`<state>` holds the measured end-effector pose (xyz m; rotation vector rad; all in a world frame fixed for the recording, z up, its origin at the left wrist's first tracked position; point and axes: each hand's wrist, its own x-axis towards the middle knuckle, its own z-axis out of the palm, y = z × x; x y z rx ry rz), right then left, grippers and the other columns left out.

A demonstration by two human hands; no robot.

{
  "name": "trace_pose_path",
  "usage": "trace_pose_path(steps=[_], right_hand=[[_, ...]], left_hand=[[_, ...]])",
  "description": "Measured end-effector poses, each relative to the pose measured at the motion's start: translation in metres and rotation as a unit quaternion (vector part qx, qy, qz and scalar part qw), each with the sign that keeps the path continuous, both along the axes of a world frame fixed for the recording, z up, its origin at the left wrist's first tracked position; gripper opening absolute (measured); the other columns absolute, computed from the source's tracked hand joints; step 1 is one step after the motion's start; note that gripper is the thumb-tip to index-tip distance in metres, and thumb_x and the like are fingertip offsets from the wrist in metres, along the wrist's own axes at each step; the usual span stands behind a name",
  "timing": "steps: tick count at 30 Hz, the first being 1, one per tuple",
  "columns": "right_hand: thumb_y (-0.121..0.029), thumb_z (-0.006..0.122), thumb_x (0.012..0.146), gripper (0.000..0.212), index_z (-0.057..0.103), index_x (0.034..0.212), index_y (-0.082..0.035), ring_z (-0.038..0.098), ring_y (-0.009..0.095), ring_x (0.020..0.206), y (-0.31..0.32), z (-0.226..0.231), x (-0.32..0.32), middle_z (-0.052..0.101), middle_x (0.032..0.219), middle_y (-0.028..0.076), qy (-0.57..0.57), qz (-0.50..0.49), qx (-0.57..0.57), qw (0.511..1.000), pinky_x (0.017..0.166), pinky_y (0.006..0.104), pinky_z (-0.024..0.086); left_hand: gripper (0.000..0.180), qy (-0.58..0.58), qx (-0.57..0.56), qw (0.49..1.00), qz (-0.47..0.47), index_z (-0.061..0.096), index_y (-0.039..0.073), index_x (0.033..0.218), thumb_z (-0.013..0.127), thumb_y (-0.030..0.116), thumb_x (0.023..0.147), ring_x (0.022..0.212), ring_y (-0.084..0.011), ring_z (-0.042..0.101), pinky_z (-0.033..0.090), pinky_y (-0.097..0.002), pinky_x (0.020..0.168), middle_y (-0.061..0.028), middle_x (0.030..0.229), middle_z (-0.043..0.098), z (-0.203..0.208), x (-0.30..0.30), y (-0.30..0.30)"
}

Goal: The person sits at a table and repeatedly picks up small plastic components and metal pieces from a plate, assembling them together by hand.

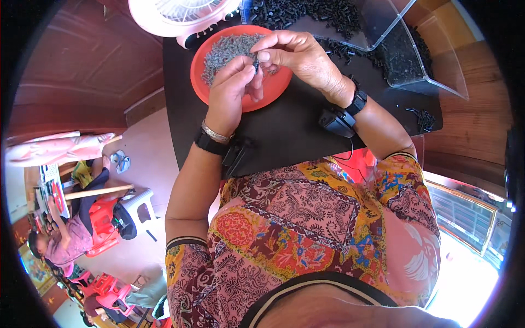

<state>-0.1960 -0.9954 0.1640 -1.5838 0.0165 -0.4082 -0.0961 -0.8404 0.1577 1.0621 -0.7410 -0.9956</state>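
Note:
My left hand [232, 85] pinches a small black cylindrical part [256, 65] between thumb and fingertips. The thumb and forefinger of my right hand [309, 59] are pressed together at the upper end of that part; whatever they grip is too small to make out. Both hands meet over the right side of a round red-orange tray [203, 94]. A heap of small grey pieces [224, 54] fills much of the tray and is partly hidden behind my fingers.
Clear plastic bins [407, 76] and a pile of black parts [306, 15] lie at the back of the black table [284, 136]. A pink fan [183, 24] stands at the back left. More black parts [422, 119] lie at the right edge. Another person [68, 240] sits far left.

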Motion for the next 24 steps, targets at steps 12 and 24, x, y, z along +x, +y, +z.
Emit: trace_pose_path(steps=[12,24], right_hand=[[-0.006,0.060,0.087,0.017,0.066,0.103,-0.005,0.060,0.007,0.081,0.003,-0.004,0.001,0.067,0.088,0.002,-0.068,0.001,-0.016,0.998,0.073,0.0226,0.049],[-0.004,0.061,0.087,0.015,0.066,0.101,-0.006,0.057,0.005,0.079,-0.005,0.001,0.001,0.064,0.089,-0.001,-0.098,0.020,-0.110,0.989,0.070,0.0215,0.048]], left_hand=[[0.021,0.049,-0.047,0.997,-0.033,0.050,0.004,0.085,0.045,0.023,0.091,0.063,-0.0135,0.051,0.040,-0.0242,0.059,-0.0024,0.074,0.050,0.002,0.002,0.002],[0.022,0.079,-0.004,0.994,-0.069,0.053,0.001,0.091,0.046,0.023,0.090,0.059,-0.0128,0.048,0.036,-0.0222,0.055,-0.0018,0.071,0.047,0.005,0.007,0.004]])
